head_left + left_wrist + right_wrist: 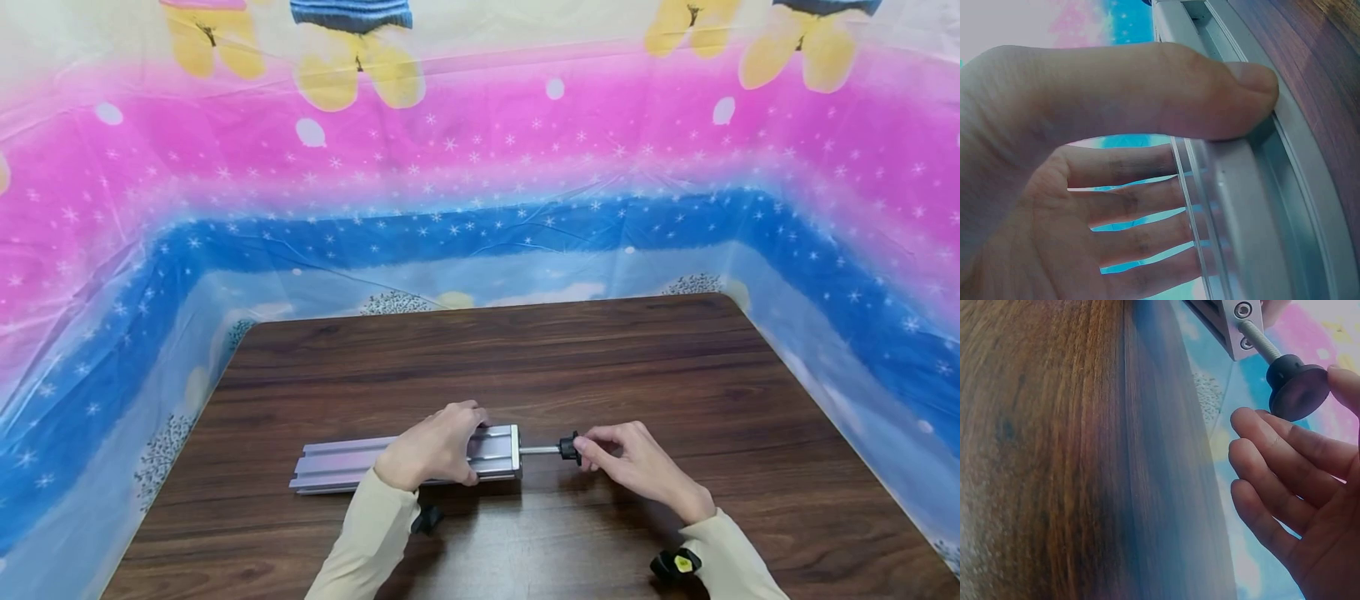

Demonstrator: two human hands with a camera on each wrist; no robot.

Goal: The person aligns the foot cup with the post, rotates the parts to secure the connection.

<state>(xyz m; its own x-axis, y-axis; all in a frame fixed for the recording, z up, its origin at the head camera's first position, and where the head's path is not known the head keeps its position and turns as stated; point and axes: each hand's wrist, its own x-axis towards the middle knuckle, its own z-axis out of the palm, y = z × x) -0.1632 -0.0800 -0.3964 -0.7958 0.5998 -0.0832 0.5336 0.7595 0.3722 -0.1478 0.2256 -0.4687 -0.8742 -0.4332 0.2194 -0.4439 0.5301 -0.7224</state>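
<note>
A silver aluminium profile (341, 464) with long slots lies on the table, its length running left to right. My left hand (435, 446) grips it from above near its right end; in the left wrist view the thumb (1235, 100) lies across a slot and the fingers reach the opposite side. A metal end plate (516, 454) caps that end, with bolt heads showing in the right wrist view. From the plate sticks out the threaded stud (1261, 342) of a black leveling foot (1300, 394). My right hand (633, 462) pinches the foot's round base between thumb and fingers.
The dark wood-grain table (487, 358) has rounded far corners. A patterned pink and blue cloth (480, 158) hangs around its back and sides. A black strap device (675, 565) is worn at the right wrist.
</note>
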